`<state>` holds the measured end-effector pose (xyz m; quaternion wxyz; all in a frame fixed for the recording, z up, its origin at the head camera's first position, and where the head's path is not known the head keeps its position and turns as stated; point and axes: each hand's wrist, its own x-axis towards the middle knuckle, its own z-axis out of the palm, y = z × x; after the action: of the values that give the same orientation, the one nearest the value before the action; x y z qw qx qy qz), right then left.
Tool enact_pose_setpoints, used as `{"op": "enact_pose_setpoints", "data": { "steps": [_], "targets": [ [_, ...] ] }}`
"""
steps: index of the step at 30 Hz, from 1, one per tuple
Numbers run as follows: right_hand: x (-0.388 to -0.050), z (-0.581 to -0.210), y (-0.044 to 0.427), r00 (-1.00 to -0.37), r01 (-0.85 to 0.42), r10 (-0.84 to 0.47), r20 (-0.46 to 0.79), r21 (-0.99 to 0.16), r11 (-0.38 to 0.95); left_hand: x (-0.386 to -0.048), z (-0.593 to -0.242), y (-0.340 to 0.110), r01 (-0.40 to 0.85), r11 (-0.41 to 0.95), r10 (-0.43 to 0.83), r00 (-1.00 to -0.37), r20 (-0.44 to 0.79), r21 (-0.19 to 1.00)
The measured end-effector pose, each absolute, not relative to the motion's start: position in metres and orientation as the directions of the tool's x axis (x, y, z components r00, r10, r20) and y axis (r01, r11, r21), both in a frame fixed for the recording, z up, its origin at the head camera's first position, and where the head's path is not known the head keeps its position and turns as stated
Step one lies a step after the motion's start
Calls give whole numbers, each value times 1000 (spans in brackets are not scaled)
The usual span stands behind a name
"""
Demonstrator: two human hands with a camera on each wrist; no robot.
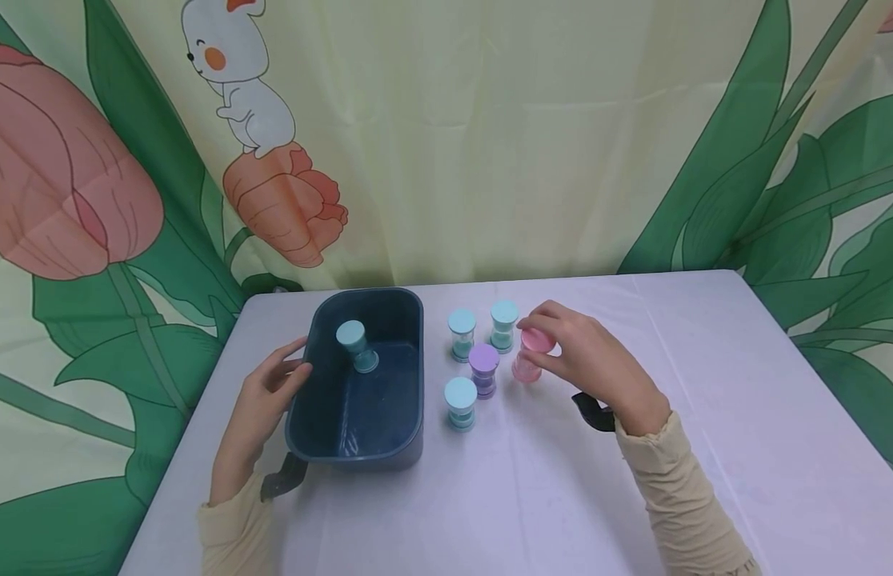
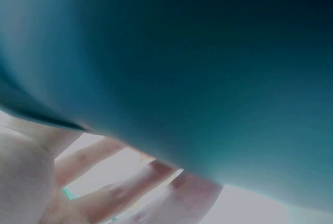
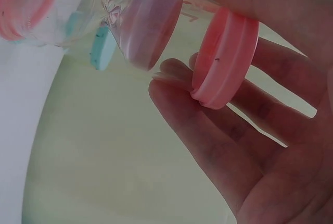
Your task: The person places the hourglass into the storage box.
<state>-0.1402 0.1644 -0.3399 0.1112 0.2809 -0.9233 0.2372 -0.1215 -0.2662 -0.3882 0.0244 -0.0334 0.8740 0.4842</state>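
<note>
A pink hourglass [image 1: 527,368] stands on the table, its top pinched between the thumb and fingers of my right hand [image 1: 586,356]. In the right wrist view its pink cap [image 3: 229,60] lies between thumb and fingers. My left hand [image 1: 262,400] rests against the left side of a dark blue bin [image 1: 415,400], fingers at the rim. Inside the bin one teal hourglass [image 1: 351,336] leans on the wall. The left wrist view shows mostly the blurred bin wall [image 2: 208,78] above the left hand [image 2: 114,193].
Left of the pink hourglass stand a purple hourglass [image 1: 484,360] and three teal ones, two behind [image 1: 462,322] and one nearer the front [image 1: 461,396]. A printed curtain [image 1: 490,160] hangs behind the white table [image 1: 562,512].
</note>
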Motion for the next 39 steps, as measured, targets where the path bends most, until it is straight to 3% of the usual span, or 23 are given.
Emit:
{"op": "enact_pose_setpoints", "data": {
  "steps": [23, 39],
  "targets": [
    [-150, -311, 150, -757, -641, -485, 437, -354, 681, -123, -388, -266, -71, 521, -27, -997, -67, 851],
    [-154, -297, 135, -750, -652, -491, 443, -372, 661, -121, -384, -266, -87, 511, -29, -996, -85, 855]
  ]
}}
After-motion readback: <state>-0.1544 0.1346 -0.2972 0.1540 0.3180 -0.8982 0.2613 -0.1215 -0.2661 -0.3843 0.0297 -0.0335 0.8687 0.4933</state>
